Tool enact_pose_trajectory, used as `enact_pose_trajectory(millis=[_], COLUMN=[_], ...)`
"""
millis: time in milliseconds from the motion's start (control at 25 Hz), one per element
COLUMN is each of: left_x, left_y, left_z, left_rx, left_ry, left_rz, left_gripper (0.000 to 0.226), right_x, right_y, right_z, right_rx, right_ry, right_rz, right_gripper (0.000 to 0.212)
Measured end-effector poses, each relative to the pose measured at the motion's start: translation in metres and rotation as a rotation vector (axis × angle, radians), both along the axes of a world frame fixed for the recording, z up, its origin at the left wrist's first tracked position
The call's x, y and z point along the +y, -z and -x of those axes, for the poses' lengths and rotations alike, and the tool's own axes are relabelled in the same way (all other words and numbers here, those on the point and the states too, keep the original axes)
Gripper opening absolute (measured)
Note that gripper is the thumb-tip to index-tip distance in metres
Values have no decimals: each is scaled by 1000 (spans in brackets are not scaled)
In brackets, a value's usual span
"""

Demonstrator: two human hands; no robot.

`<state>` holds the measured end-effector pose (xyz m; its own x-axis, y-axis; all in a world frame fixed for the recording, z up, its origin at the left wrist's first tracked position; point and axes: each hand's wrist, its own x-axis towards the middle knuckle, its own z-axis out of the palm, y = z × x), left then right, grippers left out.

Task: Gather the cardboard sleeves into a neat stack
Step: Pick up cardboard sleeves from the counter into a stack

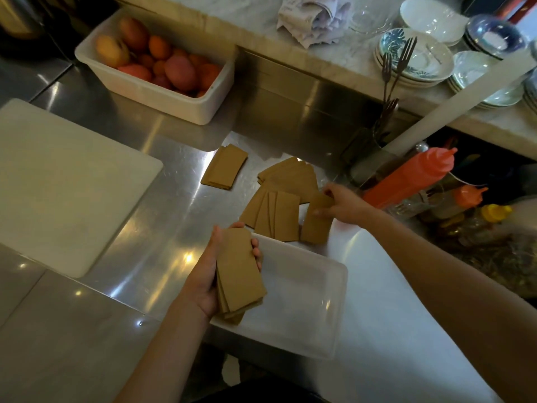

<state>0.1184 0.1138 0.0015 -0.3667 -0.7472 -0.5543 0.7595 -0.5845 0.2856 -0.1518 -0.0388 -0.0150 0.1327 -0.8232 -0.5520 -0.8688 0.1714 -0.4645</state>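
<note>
I see a stack of cardboard sleeves [239, 274] clamped in the left hand [203, 274], held over the near-left corner of a clear plastic tray [305, 309]. The right hand [343, 203] pinches one sleeve [316, 221] lying just past the tray's far edge. More loose sleeves [279, 205] fan out on the steel counter [162, 222] beside it, and a small pile [225, 167] sits farther back, near a fruit bin [157, 91].
</note>
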Motion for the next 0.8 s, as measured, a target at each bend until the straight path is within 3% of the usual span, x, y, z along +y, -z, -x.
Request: enact_pose_trajectory(millis=[160, 440, 640, 800], left_x=[1, 2, 3, 2], left_y=[-1, -9, -13, -14], left_z=[6, -2, -5, -4], left_rx=[5, -4, -10, -18], left_ry=[26, 10, -6, 25], left_rz=[-4, 20, 4, 6], left_gripper=[46, 59, 49, 50], right_x=[-16, -6, 7, 19], right_y=[-26, 19, 26, 22], right_z=[-26, -61, -57, -52], right_rx=[-16, 248, 260, 182], right_ry=[-103, -205, -154, -28], right_rz=[76, 26, 134, 65], right_gripper=[63, 60, 61, 60])
